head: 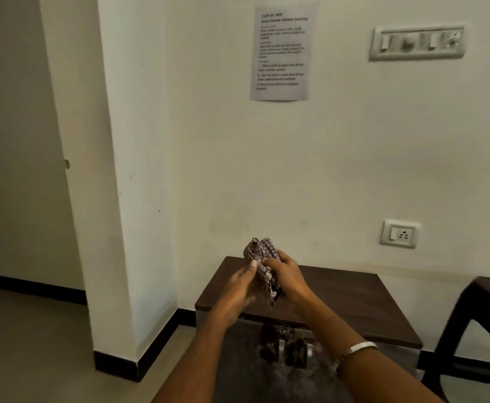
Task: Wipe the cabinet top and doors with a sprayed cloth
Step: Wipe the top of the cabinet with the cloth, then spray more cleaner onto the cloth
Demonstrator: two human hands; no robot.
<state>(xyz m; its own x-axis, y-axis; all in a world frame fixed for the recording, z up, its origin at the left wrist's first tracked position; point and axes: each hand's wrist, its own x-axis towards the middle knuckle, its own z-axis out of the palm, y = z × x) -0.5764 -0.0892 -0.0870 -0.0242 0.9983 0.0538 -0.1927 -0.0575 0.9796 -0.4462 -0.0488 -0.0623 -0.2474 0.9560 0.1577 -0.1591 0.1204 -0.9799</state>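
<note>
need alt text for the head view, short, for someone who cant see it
Two hands hold a bunched checked cloth above a dark wooden cabinet top against a white wall: the left hand pinches one side, the right hand grips the other. A printed notice hangs on the wall above.

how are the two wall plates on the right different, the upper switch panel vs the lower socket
The upper switch panel is a long wide strip with several controls in a row; the lower socket is a short, near-square plate with one switch and one set of pin holes. The switch panel sits high, level with the printed sheet; the socket sits low, just above the cabinet top. Both are pale plates on the same wall.
</note>
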